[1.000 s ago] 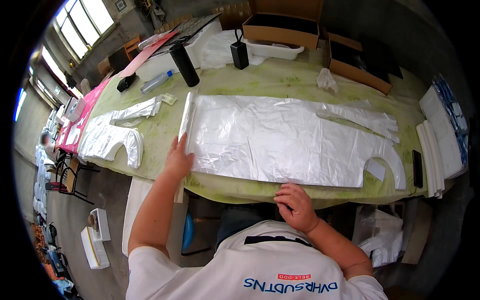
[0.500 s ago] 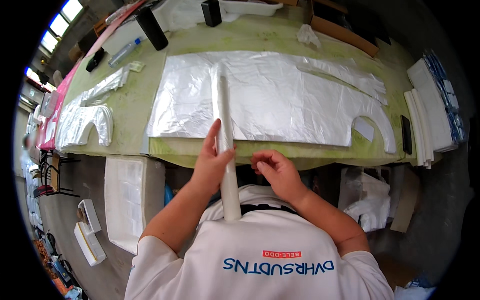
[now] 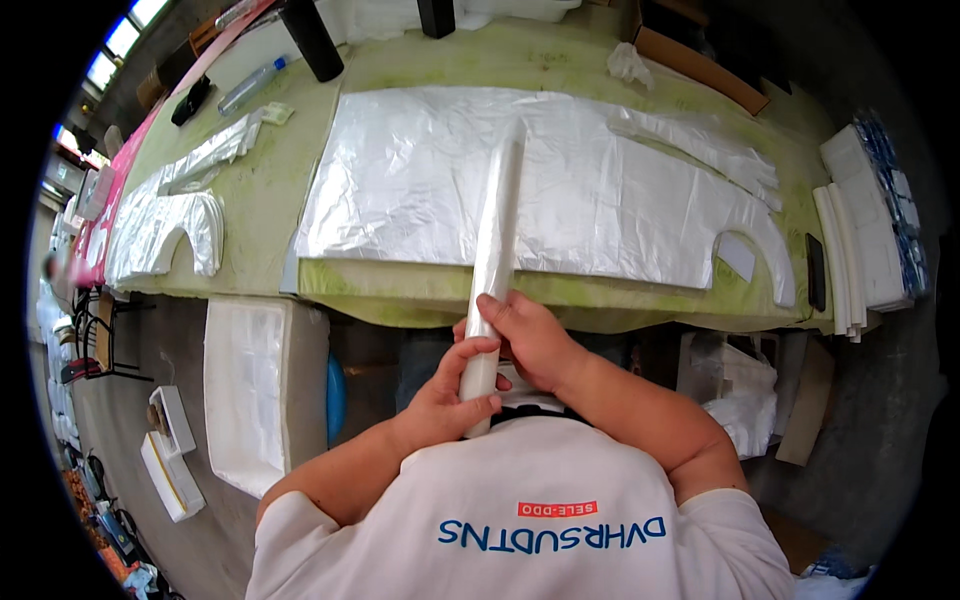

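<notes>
Both hands grip a long white roll of plastic film (image 3: 496, 215), its far end tilted over the table. My left hand (image 3: 453, 390) wraps round the lower part close to my body. Just above it, my right hand (image 3: 525, 335) holds the roll with the thumb laid along its top. Beyond and beneath the roll, a stack of clear plastic bags (image 3: 400, 180) with a cut-out handle shape lies flat on the green-covered table (image 3: 540, 65). A smaller piece of the same plastic (image 3: 180, 225) lies to the left.
A black phone (image 3: 816, 270) and white rolls (image 3: 838, 260) lie at the right edge. Far left are a plastic bottle (image 3: 252, 86) and a black cylinder (image 3: 312, 40). An open cardboard box (image 3: 700, 65) sits far right. Below stands a white foam box (image 3: 240, 400).
My right hand, free before, has moved onto the roll. My left hand has slid down toward its near end, and the roll's far end has swung right.
</notes>
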### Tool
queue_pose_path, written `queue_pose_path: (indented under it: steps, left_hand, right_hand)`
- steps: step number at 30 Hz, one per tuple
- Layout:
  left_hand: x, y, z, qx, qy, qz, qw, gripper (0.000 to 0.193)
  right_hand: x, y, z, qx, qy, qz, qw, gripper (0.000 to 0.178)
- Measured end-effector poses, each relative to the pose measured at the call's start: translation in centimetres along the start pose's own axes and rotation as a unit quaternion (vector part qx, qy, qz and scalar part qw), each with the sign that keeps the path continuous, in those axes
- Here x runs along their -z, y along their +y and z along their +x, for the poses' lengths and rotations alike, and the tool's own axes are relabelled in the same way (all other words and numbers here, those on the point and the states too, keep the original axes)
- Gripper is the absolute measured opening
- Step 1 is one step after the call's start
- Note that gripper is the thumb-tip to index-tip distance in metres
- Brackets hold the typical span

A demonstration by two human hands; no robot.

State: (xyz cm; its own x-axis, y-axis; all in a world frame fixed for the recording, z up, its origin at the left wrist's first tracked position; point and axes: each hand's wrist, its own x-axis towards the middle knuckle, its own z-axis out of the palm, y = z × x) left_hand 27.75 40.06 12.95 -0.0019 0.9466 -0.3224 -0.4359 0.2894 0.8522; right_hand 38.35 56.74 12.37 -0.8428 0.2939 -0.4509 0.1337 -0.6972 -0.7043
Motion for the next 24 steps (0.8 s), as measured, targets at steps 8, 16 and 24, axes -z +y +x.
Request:
queue_pose_path:
  steps: [8, 16, 24]
  left_hand:
    - [2.6, 4.6, 3.9, -0.151, 0.058, 0.282, 0.946, 0.074]
    - [6.7, 12.1, 17.7, -0.187, 0.187, 0.409, 0.873, 0.081]
    - [8.8, 16.7, 23.6, 0.005, 0.079, 0.519, 0.851, 0.079]
  right_hand:
    - [1.8, -5.9, -2.4, 0.105, 0.167, -0.098, 0.975, 0.036]
    - [7.3, -0.9, -7.0, 0.053, 0.171, -0.322, 0.93, 0.057]
    - [7.9, -2.0, -9.8, 0.016, 0.141, -0.206, 0.968, 0.055]
